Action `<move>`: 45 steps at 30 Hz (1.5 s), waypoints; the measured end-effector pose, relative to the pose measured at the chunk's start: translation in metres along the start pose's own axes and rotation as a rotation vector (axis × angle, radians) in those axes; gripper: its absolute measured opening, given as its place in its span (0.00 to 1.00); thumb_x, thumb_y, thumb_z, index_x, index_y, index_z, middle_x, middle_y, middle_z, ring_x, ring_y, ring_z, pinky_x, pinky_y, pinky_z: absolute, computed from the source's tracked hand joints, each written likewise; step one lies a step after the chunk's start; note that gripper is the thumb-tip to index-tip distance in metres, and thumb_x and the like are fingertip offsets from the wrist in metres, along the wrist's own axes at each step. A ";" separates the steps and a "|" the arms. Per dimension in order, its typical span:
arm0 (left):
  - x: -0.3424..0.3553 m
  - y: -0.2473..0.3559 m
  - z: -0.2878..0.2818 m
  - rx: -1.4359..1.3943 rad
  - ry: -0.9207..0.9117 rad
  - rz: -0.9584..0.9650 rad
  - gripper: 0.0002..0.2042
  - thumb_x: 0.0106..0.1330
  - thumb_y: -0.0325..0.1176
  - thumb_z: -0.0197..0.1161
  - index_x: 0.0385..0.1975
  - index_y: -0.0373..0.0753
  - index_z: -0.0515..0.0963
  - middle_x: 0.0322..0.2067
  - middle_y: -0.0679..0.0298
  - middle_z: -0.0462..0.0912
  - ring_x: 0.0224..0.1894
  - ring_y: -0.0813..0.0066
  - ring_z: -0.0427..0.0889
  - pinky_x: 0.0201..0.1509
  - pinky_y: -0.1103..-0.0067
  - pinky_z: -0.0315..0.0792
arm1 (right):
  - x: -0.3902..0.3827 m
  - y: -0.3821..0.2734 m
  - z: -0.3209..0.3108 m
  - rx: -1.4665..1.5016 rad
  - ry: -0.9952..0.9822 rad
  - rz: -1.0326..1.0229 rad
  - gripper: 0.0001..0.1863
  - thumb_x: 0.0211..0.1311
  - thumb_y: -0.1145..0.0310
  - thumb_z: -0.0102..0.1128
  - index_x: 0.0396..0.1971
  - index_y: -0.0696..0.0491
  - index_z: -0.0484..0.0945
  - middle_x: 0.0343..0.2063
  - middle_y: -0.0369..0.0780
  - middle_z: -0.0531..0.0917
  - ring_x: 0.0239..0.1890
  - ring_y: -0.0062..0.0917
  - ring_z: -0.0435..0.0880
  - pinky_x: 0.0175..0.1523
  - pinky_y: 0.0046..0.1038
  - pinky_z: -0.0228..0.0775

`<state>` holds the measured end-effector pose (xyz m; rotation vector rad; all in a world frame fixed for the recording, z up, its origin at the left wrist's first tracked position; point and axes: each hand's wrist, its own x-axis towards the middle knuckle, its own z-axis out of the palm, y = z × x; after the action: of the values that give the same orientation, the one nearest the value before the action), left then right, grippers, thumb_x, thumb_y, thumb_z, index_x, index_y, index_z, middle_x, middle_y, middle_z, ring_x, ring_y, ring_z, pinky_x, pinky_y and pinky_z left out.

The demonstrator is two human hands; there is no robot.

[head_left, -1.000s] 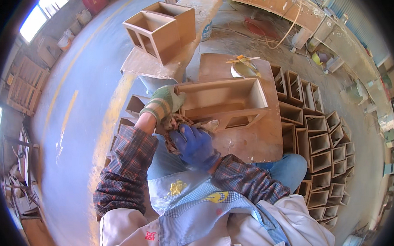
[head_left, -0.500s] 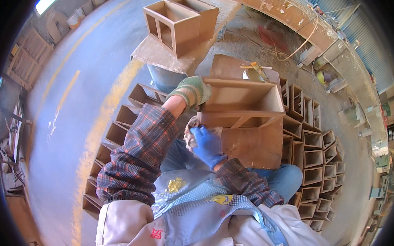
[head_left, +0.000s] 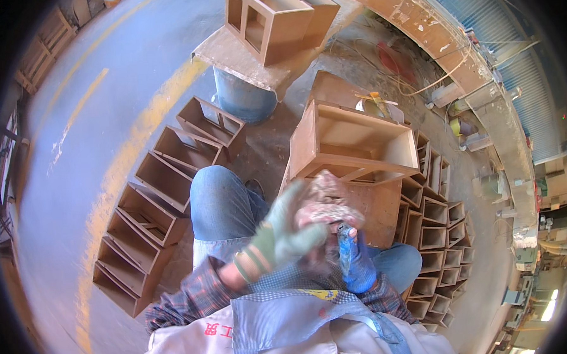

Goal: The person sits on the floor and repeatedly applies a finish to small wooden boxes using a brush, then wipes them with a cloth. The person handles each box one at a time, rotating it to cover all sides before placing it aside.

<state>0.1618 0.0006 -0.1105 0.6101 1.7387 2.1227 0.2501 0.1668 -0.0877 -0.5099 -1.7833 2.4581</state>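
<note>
A blurred, mottled pink-and-brown rag hangs between my hands in front of my lap. My right hand, in a blue glove, is closed on its lower right part. Beside the rag, my left hand in a green glove has its thumb and fingers apart; motion smears the fingertips, and I cannot tell whether they touch the cloth. Just beyond the hands, an open brown wooden box frame with a divided front sits on a brown board. Neither hand touches the frame.
Rows of similar wooden boxes stand on the floor at left and right. Another box frame rests on a board-topped stand over a blue drum. A brush lies at a container behind the work. A long worn bench curves along the right.
My left hand has let go of the box frame and come back toward my lap. My right hand has moved right and nearer with the rag. The view has shifted.
</note>
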 end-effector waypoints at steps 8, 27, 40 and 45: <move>0.028 -0.007 -0.045 -0.041 0.440 0.026 0.21 0.69 0.18 0.57 0.63 0.35 0.74 0.56 0.60 0.83 0.58 0.71 0.80 0.66 0.75 0.72 | 0.042 -0.058 0.016 -0.511 -0.010 -0.310 0.15 0.68 0.70 0.62 0.52 0.60 0.80 0.44 0.41 0.84 0.47 0.28 0.83 0.53 0.30 0.76; 0.087 -0.058 -0.055 0.427 0.314 -0.184 0.16 0.64 0.30 0.61 0.52 0.41 0.83 0.49 0.55 0.83 0.56 0.54 0.80 0.57 0.68 0.76 | 0.112 -0.073 0.028 -1.486 -0.043 -0.701 0.18 0.59 0.73 0.64 0.51 0.52 0.82 0.44 0.45 0.85 0.48 0.42 0.82 0.56 0.42 0.72; 0.100 -0.001 -0.028 0.360 0.397 0.339 0.25 0.50 0.30 0.77 0.51 0.41 0.83 0.49 0.55 0.83 0.52 0.52 0.83 0.57 0.66 0.77 | 0.127 -0.073 0.029 -1.520 -0.145 -0.564 0.15 0.53 0.75 0.67 0.43 0.57 0.80 0.40 0.49 0.83 0.46 0.48 0.80 0.52 0.47 0.71; 0.140 0.003 -0.029 0.510 0.503 0.432 0.20 0.48 0.31 0.77 0.44 0.42 0.84 0.43 0.56 0.85 0.46 0.53 0.85 0.52 0.67 0.79 | 0.130 -0.074 0.020 -1.521 -0.186 -0.588 0.19 0.52 0.73 0.70 0.46 0.56 0.82 0.40 0.49 0.83 0.47 0.47 0.80 0.53 0.46 0.72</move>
<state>0.0273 0.0471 -0.0954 0.6640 2.6835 2.2430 0.1106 0.2039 -0.0431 0.2525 -2.9529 0.4719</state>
